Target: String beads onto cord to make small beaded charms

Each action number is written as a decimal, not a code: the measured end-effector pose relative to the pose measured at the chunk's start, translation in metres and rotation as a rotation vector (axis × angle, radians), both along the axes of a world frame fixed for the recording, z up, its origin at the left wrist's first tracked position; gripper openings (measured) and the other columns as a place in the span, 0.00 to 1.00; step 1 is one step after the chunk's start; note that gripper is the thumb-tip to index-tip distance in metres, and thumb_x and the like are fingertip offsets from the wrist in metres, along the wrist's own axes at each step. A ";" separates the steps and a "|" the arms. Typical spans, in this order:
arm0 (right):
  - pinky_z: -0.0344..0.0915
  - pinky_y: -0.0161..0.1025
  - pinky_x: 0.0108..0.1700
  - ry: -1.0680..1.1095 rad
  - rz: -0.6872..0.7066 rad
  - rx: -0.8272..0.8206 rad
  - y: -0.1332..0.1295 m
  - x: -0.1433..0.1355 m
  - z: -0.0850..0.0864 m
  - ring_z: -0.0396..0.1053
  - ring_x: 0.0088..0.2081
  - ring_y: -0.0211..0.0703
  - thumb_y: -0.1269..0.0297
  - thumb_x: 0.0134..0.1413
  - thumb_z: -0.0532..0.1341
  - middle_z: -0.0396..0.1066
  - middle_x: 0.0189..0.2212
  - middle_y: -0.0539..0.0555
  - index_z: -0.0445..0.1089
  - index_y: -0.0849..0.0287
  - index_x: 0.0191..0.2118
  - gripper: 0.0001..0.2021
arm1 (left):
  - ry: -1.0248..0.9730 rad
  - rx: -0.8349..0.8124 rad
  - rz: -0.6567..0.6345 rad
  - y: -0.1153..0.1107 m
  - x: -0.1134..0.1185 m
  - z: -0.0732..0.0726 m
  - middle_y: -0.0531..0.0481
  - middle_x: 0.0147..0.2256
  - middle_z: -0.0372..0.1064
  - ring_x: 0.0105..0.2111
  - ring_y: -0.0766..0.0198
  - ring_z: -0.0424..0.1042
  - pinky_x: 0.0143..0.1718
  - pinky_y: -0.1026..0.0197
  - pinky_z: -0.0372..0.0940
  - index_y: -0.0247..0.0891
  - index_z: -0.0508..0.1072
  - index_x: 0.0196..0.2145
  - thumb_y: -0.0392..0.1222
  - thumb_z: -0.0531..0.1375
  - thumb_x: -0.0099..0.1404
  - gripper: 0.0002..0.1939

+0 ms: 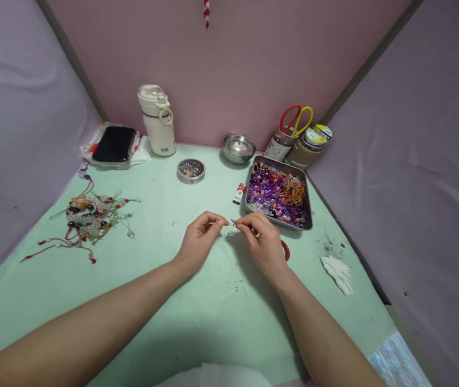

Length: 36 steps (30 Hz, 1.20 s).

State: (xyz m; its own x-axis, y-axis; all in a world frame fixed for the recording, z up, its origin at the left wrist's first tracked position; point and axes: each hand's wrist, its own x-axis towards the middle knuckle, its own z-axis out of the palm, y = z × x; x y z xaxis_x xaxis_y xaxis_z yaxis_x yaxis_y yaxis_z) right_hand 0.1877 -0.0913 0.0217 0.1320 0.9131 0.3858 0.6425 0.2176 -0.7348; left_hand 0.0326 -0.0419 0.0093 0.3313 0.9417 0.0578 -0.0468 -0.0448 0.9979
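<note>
My left hand [203,236] and my right hand [260,240] meet almost fingertip to fingertip above the middle of the green table. Thumb and forefinger are pinched together on each. From the right pinch a tiny dark, thin tip sticks out toward the left; its kind is too small to make out. Whatever the left fingertips hold is hidden. Under my right hand a red scissor handle [285,250] shows in part. Just beyond it stands a metal tray [309,217] of purple, black and clear beads [267,188] with a tangle of orange-yellow cord [293,192].
Beaded strings [92,217] lie in a heap at left. Along the back are a phone [114,144], a cream bottle [159,126], a round spool [191,170], a steel bowl [239,149] and jars [305,149]. A lighter [238,193] lies beside the tray, a crumpled tissue [337,274] at right.
</note>
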 end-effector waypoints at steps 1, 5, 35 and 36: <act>0.62 0.39 0.39 -0.001 -0.004 -0.004 0.000 0.000 0.000 0.68 0.37 0.42 0.67 0.61 0.58 0.71 0.31 0.51 0.70 0.55 0.32 0.06 | -0.007 -0.003 0.000 0.000 0.000 0.000 0.49 0.35 0.74 0.36 0.64 0.70 0.39 0.61 0.63 0.38 0.72 0.32 0.45 0.59 0.64 0.08; 0.61 0.39 0.40 -0.015 -0.008 -0.026 0.001 0.002 0.000 0.67 0.37 0.42 0.67 0.60 0.58 0.70 0.31 0.50 0.69 0.56 0.32 0.06 | -0.063 -0.046 0.014 0.001 0.000 0.000 0.49 0.34 0.74 0.38 0.63 0.70 0.41 0.60 0.63 0.38 0.71 0.30 0.43 0.59 0.63 0.07; 0.59 0.34 0.29 0.336 0.021 -0.329 0.002 -0.001 0.001 0.62 0.27 0.37 0.59 0.53 0.60 0.70 0.27 0.49 0.70 0.58 0.30 0.08 | -0.155 -0.251 -0.052 0.006 0.001 -0.011 0.56 0.26 0.68 0.23 0.70 0.66 0.28 0.64 0.62 0.38 0.70 0.38 0.42 0.63 0.57 0.11; 0.59 0.34 0.30 0.342 0.018 -0.327 0.002 -0.001 0.001 0.62 0.27 0.37 0.59 0.53 0.61 0.70 0.27 0.49 0.70 0.58 0.30 0.08 | -0.142 -0.261 -0.057 0.005 0.001 -0.011 0.55 0.26 0.69 0.23 0.70 0.67 0.29 0.64 0.62 0.38 0.70 0.37 0.42 0.64 0.56 0.11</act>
